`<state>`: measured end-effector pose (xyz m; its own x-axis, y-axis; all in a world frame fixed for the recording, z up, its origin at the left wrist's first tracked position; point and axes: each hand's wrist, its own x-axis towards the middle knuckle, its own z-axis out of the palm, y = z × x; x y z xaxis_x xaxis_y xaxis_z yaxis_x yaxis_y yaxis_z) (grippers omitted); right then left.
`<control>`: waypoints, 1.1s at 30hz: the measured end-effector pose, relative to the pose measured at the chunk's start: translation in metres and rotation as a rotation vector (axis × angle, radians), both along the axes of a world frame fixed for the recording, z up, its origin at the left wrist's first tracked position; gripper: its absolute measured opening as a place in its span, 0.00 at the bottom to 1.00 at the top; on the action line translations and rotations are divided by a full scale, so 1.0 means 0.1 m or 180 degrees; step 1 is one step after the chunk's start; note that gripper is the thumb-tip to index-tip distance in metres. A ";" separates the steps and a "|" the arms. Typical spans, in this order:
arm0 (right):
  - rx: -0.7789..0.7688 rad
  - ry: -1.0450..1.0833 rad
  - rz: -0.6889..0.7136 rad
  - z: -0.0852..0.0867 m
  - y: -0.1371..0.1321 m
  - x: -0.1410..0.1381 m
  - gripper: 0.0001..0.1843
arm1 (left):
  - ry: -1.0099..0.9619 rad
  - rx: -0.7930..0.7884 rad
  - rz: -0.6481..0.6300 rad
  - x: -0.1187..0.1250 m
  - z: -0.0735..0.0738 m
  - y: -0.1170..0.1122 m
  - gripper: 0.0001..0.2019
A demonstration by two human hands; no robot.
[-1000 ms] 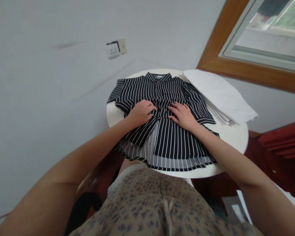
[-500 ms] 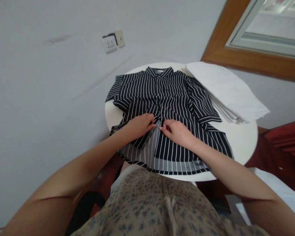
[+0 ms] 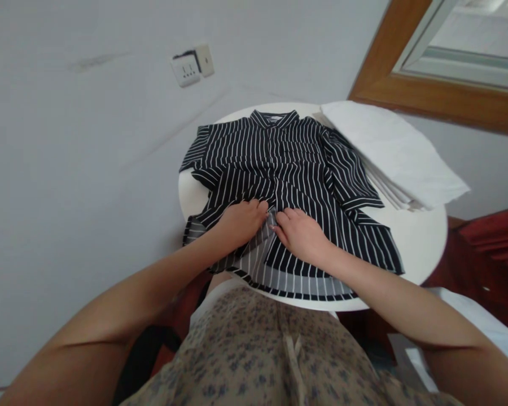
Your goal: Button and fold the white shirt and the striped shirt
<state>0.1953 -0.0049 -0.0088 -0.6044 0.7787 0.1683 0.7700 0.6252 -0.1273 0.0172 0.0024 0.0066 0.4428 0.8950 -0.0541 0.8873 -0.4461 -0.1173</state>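
A black shirt with white stripes lies front side up on a round white table, its collar at the far edge and its hem towards me. My left hand is closed on the left front edge of the shirt, where a flap is turned back and shows its grey inside. Close beside it, my right hand has its fingers bent over the right front edge, thumb and fingers pinching the cloth. Any button between the fingers is hidden. Below the hands the front parts, showing the inside of the back panel.
A stack of white folded sheets lies on the table's right side. A wall socket is on the wall behind. At upper right stands a wood-framed window. Red fabric hangs at the right.
My left hand has rolled over and turned the left front flap outward, baring more of its grey inside. The right hand has flattened onto the right front edge.
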 end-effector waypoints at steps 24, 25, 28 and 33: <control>-0.3791 0.2212 -0.0029 0.30 0.40 0.50 0.04 | -0.1695 -0.0705 -0.0007 -0.01 0.47 0.16 0.18; -0.3814 0.2251 -0.0039 0.33 0.41 0.53 0.05 | -0.1950 -0.0852 0.0032 0.03 0.47 0.15 0.18; -0.3811 0.2299 -0.0058 0.39 0.44 0.61 0.06 | -0.2622 -0.1274 0.0254 0.17 0.35 0.06 0.19; -0.3681 0.2387 -0.0036 0.43 0.45 0.63 0.08 | -0.3282 -0.1421 0.0548 0.31 0.00 -0.13 0.17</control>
